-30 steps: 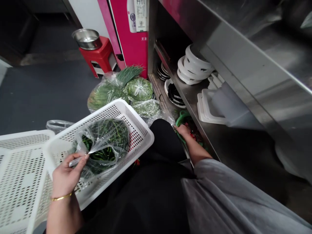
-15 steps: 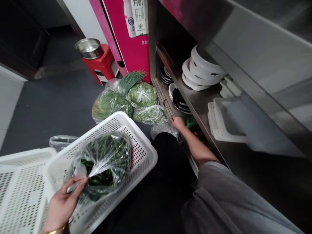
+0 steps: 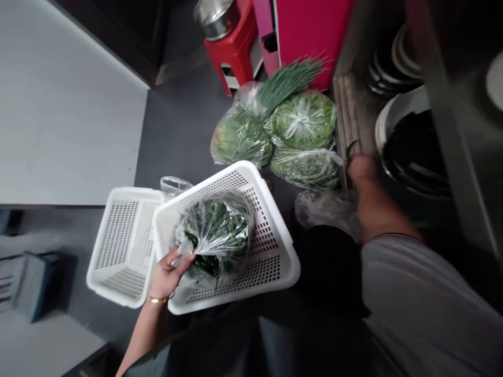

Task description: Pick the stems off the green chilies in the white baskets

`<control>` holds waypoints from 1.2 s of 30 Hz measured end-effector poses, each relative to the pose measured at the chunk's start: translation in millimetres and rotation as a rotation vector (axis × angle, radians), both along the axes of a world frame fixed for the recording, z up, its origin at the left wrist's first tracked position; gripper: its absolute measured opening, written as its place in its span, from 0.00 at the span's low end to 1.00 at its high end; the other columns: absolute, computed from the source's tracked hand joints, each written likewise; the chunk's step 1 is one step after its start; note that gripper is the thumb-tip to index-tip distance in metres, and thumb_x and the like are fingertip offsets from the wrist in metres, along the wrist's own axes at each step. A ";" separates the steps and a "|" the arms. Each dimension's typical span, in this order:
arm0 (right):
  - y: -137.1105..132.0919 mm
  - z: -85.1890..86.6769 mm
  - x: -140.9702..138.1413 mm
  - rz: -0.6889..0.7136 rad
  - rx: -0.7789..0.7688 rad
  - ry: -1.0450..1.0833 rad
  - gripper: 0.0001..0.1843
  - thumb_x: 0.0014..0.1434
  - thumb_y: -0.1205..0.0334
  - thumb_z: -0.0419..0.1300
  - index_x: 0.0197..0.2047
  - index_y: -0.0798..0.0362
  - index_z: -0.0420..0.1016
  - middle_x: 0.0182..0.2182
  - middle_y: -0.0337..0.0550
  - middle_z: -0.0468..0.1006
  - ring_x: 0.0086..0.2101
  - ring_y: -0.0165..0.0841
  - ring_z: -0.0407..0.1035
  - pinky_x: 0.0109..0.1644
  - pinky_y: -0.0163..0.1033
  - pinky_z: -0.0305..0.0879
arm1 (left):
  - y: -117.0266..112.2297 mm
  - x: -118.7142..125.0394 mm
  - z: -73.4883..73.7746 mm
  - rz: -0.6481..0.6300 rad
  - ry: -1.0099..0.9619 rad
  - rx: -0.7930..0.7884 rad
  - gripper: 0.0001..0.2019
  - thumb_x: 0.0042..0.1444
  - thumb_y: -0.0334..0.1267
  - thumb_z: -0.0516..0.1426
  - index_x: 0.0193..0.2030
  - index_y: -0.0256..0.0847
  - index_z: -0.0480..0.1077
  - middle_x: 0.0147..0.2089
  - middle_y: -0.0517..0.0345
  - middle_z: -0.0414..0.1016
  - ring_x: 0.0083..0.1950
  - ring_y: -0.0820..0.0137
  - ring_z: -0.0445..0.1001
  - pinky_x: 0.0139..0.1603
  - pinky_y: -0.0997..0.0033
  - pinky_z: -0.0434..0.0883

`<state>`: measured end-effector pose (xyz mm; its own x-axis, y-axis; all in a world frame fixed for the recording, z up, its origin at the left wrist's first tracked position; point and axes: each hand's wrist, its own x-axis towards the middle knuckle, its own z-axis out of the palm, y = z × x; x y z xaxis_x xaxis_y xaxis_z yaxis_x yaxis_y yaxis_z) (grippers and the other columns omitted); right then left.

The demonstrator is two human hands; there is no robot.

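Just past the fingers of the left hand (image 3: 167, 275), a bulging clear bag (image 3: 223, 222) blocks the way; beyond it I can see room inside the white basket (image 3: 243, 294), toward its far end. The fingers of the right hand (image 3: 361, 170) have bagged greens (image 3: 304, 166) crowding their left, stacked dishes (image 3: 418, 152) and a shelf edge (image 3: 446, 89) their right, crumpled plastic (image 3: 326, 209) just behind. Above those greens, the air is open.

Pinches a glossy, crinkled clear-plastic bag (image 3: 231, 222) in the left hand (image 3: 168, 276), above the smooth, perforated plastic of a basket (image 3: 290, 256). Wears a shiny metal bracelet (image 3: 157, 300) at that wrist, a matt cloth sleeve (image 3: 420, 298) behind the right hand (image 3: 361, 166). Faces a polished metal pan (image 3: 216, 22) beyond both.
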<state>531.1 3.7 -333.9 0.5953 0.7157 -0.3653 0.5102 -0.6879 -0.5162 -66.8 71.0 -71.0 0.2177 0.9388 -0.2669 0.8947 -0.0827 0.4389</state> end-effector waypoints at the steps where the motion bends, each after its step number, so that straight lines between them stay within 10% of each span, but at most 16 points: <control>1: -3.0 -2.3 2.1 -0.068 -0.007 -0.067 0.21 0.68 0.60 0.44 0.52 0.67 0.69 0.45 0.70 0.69 0.53 0.59 0.62 0.52 0.65 0.56 | -0.9 -0.6 -3.7 -0.001 -0.029 0.018 0.18 0.43 0.56 0.62 0.25 0.41 0.76 0.31 0.53 0.79 0.35 0.65 0.75 0.37 0.68 0.72; 7: -24.3 29.4 -18.4 -0.218 0.193 -0.097 0.20 0.62 0.48 0.53 0.40 0.57 0.76 0.29 0.50 0.74 0.41 0.46 0.72 0.44 0.56 0.66 | -7.8 4.5 -9.8 -0.100 -0.254 0.083 0.08 0.49 0.43 0.62 0.28 0.41 0.76 0.27 0.57 0.74 0.32 0.71 0.69 0.34 0.71 0.68; 13: -51.4 139.5 -103.7 -0.140 0.593 0.365 0.12 0.56 0.47 0.60 0.32 0.46 0.73 0.20 0.35 0.67 0.20 0.30 0.65 0.29 0.43 0.71 | -11.6 4.5 -20.3 -0.025 -0.416 0.110 0.08 0.45 0.43 0.63 0.25 0.41 0.74 0.26 0.57 0.72 0.29 0.71 0.67 0.31 0.71 0.63; 19: -87.4 232.5 -197.0 0.199 0.686 0.103 0.11 0.56 0.55 0.61 0.40 0.51 0.77 0.30 0.40 0.76 0.23 0.29 0.67 0.34 0.41 0.69 | -11.8 8.3 -23.6 0.153 -0.508 0.048 0.09 0.39 0.40 0.66 0.24 0.39 0.73 0.23 0.61 0.72 0.26 0.75 0.63 0.29 0.75 0.62; 21: -98.8 229.6 -202.4 0.280 0.669 0.040 0.18 0.55 0.54 0.61 0.48 0.51 0.76 0.42 0.43 0.77 0.26 0.28 0.69 0.39 0.40 0.69 | -9.0 7.9 -27.0 0.201 -0.485 0.045 0.08 0.39 0.37 0.66 0.26 0.38 0.74 0.23 0.63 0.72 0.26 0.77 0.63 0.28 0.78 0.61; 24: -133.7 194.7 -177.8 -0.012 0.552 -0.007 0.19 0.62 0.53 0.52 0.48 0.54 0.75 0.39 0.44 0.78 0.26 0.28 0.70 0.35 0.35 0.66 | 1.3 8.1 -36.9 0.273 -0.480 0.067 0.08 0.37 0.33 0.65 0.27 0.37 0.74 0.22 0.66 0.70 0.25 0.79 0.62 0.27 0.81 0.61; 31: -253.5 108.8 -159.6 -0.376 -0.144 -0.143 0.12 0.59 0.64 0.54 0.38 0.60 0.78 0.35 0.53 0.80 0.38 0.37 0.73 0.42 0.37 0.63 | 7.4 7.2 -47.5 0.274 -0.540 0.103 0.13 0.31 0.38 0.65 0.29 0.40 0.76 0.24 0.68 0.73 0.26 0.79 0.65 0.27 0.83 0.63; 36: -262.0 93.1 -168.5 -0.396 -0.196 -0.107 0.17 0.64 0.60 0.51 0.45 0.60 0.78 0.42 0.58 0.79 0.43 0.39 0.72 0.47 0.37 0.61 | 1.7 13.4 -39.3 0.301 -0.441 0.134 0.18 0.26 0.44 0.64 0.29 0.44 0.76 0.22 0.69 0.71 0.23 0.77 0.60 0.17 0.81 0.58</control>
